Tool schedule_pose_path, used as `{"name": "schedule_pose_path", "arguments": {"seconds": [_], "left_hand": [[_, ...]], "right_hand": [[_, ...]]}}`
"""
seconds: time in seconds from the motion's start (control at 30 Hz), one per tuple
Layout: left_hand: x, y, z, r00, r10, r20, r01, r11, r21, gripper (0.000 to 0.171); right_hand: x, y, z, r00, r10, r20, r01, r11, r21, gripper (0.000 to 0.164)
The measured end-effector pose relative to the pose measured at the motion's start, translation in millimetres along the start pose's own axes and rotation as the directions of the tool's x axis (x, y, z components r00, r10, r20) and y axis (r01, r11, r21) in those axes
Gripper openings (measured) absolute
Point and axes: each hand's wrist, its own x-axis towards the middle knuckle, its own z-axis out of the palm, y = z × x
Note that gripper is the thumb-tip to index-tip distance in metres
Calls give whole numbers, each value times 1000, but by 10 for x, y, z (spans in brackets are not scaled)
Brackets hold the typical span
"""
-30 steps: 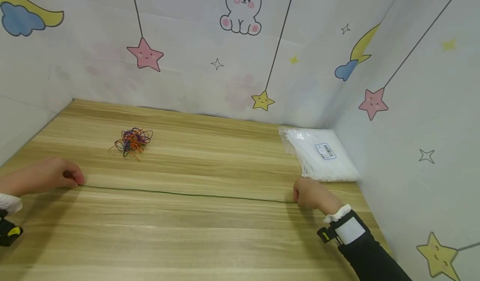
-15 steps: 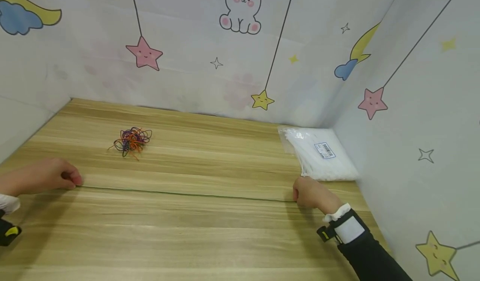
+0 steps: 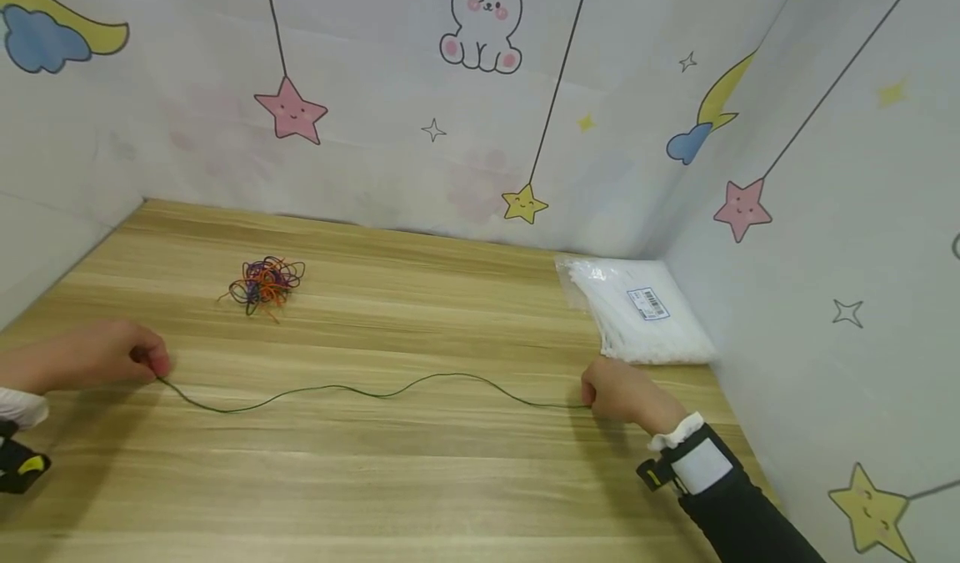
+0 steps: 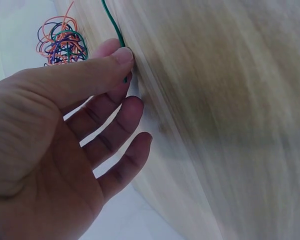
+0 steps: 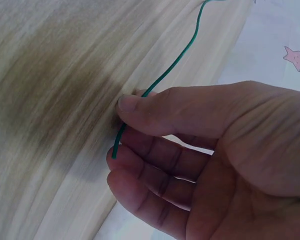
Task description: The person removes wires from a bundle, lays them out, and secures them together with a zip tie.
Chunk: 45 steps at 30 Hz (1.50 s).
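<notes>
A thin green cord (image 3: 330,387) runs in loose waves across the wooden table between my two hands. My left hand (image 3: 112,354) pinches one end between thumb and forefinger; in the left wrist view a short green tip (image 4: 125,79) pokes out below the thumb, and the other fingers are loosely curled. At the right, my right hand (image 3: 626,392) pinches the other end the same way. In the right wrist view the cord's free tip (image 5: 114,152) sticks out past the thumb and lies over the fingers.
Behind my left hand lies a tangle of orange, purple and green cords (image 3: 266,284). A clear bag of white strips (image 3: 648,313) with a barcode label sits at the back right, just beyond my right hand. Printed white walls (image 3: 375,163) border the wooden table (image 3: 375,480).
The green cord was stretched nearly straight and has gone slack into waves. My right hand has shifted very slightly left; both hands keep their pinch. The tangle and bag stay put.
</notes>
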Motion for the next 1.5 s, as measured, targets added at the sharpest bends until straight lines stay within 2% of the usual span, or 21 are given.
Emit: {"name": "schedule_pose_path", "arguments": {"seconds": [0.13, 0.2, 0.57, 0.73, 0.83, 1.03, 1.13, 1.23, 1.33, 1.4, 1.5], "left_hand": [[-2, -2, 33, 996, 58, -63, -58, 998, 1, 26], [-2, -10, 44, 995, 70, -72, -71, 997, -6, 27], [44, 12, 21, 999, -38, -9, 38, 999, 7, 18], [61, 66, -4, 999, -31, -37, 32, 999, 33, 18], [70, 96, -19, 998, -2, -63, 4, 1000, 31, 19], [92, 157, -49, 997, -41, -64, 41, 999, 1, 17], [116, 178, -56, 996, -53, -67, 52, 999, -11, 16], [167, 197, -66, 993, -55, -102, 55, 998, -9, 11], [269, 256, -98, 983, -66, -170, 69, 998, 12, 8], [361, 341, -130, 971, -73, -229, 82, 996, 31, 14], [522, 521, -187, 953, -84, -290, 99, 994, 38, 31]], "right_hand": [[-7, 20, -2, 999, -53, -6, 53, 999, -3, 25], [-13, 29, -4, 998, -69, -5, 69, 998, 1, 25], [-15, 40, 13, 996, -91, 18, 90, 994, 64, 21], [9, 25, -5, 995, -90, 34, 88, 993, 76, 17], [24, 11, -18, 995, -89, 43, 86, 993, 81, 15], [78, -25, -27, 992, -125, 22, 124, 991, 57, 37], [121, -50, -36, 992, -127, 18, 125, 989, 75, 39], [182, -81, -72, 992, -128, 17, 126, 988, 93, 37], [263, -140, -140, 990, -136, 18, 134, 986, 98, 38], [333, -210, -194, 989, -143, 21, 140, 985, 104, 38], [455, -339, -274, 984, -177, 27, 173, 979, 107, 38]]}}
